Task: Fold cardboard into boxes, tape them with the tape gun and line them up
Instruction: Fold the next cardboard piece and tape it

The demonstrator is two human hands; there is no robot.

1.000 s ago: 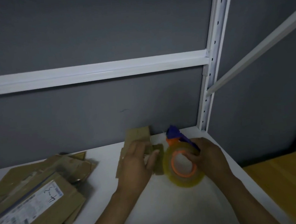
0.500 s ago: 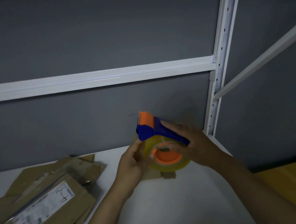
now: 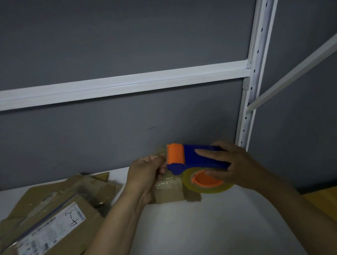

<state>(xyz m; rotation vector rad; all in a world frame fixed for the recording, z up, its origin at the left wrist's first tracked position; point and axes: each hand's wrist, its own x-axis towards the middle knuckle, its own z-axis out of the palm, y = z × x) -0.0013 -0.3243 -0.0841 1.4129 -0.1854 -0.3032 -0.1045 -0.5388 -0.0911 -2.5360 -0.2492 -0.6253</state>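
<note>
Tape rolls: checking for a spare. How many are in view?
1: the clear yellowish roll on the tape gun, gripped by the right hand above the table. Another could be hidden under the cardboard pile at left.

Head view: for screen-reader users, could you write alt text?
A person's right hand holds a blue and orange tape gun above a white table, while the left hand seems to pinch its tape end. Flattened cardboard lies at left.

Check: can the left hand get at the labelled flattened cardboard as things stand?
Probably yes, once freed: the left hand now pinches at the tape gun, but only bare table lies between it and the cardboard.
</note>
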